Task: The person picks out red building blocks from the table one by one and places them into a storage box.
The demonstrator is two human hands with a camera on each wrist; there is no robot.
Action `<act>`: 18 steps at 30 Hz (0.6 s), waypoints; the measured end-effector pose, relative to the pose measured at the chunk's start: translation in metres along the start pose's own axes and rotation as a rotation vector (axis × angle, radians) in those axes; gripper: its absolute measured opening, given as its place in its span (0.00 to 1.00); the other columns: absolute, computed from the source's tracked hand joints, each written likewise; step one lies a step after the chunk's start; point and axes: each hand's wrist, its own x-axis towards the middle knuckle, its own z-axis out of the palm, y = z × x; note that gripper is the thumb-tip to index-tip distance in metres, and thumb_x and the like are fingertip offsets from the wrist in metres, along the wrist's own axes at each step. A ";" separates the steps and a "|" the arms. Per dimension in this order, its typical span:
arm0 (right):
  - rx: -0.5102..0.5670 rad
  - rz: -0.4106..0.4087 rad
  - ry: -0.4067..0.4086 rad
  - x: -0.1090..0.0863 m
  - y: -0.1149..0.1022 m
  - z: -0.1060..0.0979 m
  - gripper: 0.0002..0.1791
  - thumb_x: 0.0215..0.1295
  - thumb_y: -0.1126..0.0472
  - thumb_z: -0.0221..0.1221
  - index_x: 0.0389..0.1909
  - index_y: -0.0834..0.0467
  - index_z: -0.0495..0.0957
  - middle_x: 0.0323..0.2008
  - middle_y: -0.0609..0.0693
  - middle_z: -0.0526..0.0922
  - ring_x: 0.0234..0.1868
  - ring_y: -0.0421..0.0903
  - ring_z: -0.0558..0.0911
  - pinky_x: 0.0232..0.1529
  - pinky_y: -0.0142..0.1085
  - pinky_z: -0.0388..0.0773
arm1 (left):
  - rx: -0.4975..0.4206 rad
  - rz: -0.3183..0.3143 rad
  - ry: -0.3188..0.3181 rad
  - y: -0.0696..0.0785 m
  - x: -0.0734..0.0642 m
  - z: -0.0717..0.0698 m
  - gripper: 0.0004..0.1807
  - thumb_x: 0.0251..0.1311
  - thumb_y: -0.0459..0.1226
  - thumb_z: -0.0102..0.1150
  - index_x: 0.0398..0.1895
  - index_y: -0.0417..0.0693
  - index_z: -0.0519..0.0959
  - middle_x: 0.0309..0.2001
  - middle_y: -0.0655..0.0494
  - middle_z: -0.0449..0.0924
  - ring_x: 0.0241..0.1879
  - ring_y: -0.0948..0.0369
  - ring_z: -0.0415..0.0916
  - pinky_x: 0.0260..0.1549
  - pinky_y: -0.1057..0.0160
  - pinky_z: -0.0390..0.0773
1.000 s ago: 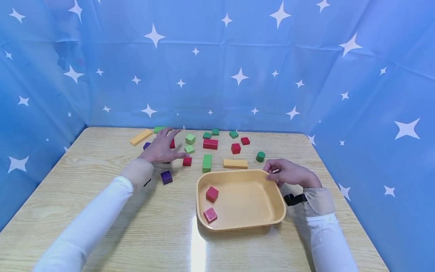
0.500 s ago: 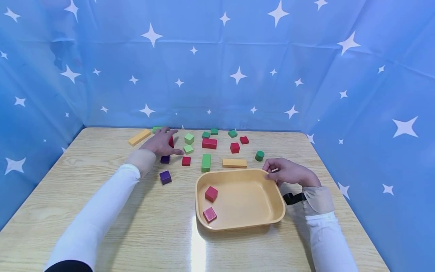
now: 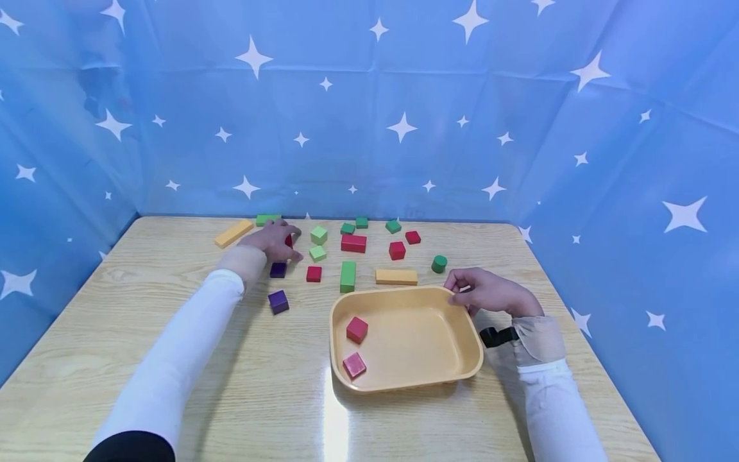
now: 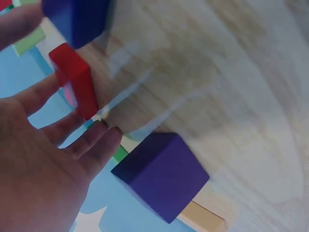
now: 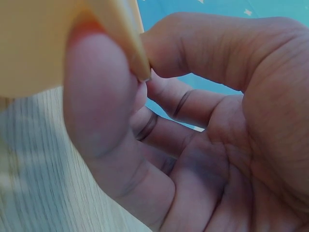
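At the back left of the table, my left hand reaches around a red block. Its fingers lie along the far side of that block in the left wrist view, while the thumb stays apart from it. A dark purple block stands beside the fingertips, and another purple block is by the thumb. My right hand pinches the rim of a yellow-orange plastic tray at its far right corner. Inside the tray, two red cubes lie toward the left side.
Several blocks are spread over the wooden table behind the tray: a red rectangular block, a light green cube, a green cylinder, and a long yellow block. A blue star-patterned curtain borders the table.
My left hand has shifted slightly and its thumb has drawn in toward the fingers around the red block. The right hand keeps its pinch on the tray rim.
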 end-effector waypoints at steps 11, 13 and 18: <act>-0.001 -0.002 -0.001 0.000 0.001 -0.001 0.10 0.71 0.64 0.60 0.47 0.65 0.74 0.41 0.60 0.82 0.31 0.44 0.82 0.30 0.42 0.86 | -0.009 0.056 0.037 0.002 0.002 -0.008 0.25 0.60 0.37 0.60 0.62 0.38 0.77 0.55 0.39 0.73 0.52 0.46 0.71 0.52 0.49 0.77; -0.001 -0.002 0.001 0.000 0.001 -0.001 0.10 0.71 0.64 0.61 0.47 0.65 0.74 0.41 0.60 0.82 0.30 0.44 0.82 0.30 0.42 0.85 | -0.009 0.062 0.041 0.004 0.000 -0.008 0.24 0.60 0.36 0.60 0.60 0.37 0.78 0.54 0.39 0.74 0.51 0.47 0.72 0.51 0.50 0.77; -0.005 -0.002 0.003 0.000 0.001 0.000 0.10 0.71 0.64 0.61 0.47 0.65 0.74 0.40 0.59 0.82 0.30 0.45 0.82 0.30 0.41 0.85 | 0.003 0.085 0.053 0.006 -0.002 -0.009 0.17 0.58 0.34 0.60 0.50 0.37 0.81 0.49 0.41 0.77 0.47 0.49 0.73 0.47 0.53 0.78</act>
